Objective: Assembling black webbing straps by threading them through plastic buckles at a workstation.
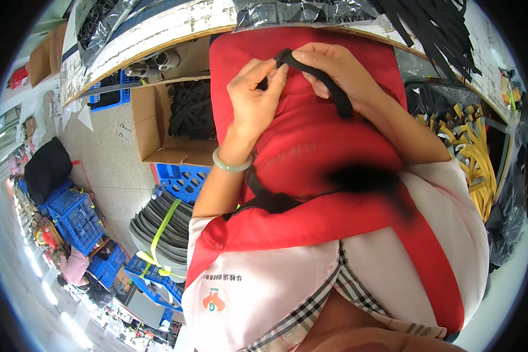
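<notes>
Above my lap, covered by a red apron (311, 141), both hands meet at one end of a black strap (334, 94). My left hand (257, 88) pinches that end between thumb and fingertips. The thumb and fingers of my right hand (334, 67) close on the strap right beside it. From there the strap curves down and to the right beneath my right palm, its other end hanging loose over the apron. A pale bangle (232, 164) circles my left wrist. Exactly how the strap's end is folded at my fingertips is too small to make out.
A worn white table edge (176, 30) runs across the top, with bagged black parts (299, 13) and loose black straps (431, 29). At left stand a cardboard box (149, 126) of black pieces and a bundled grey stack (161, 226). Yellow straps (475, 164) hang at right.
</notes>
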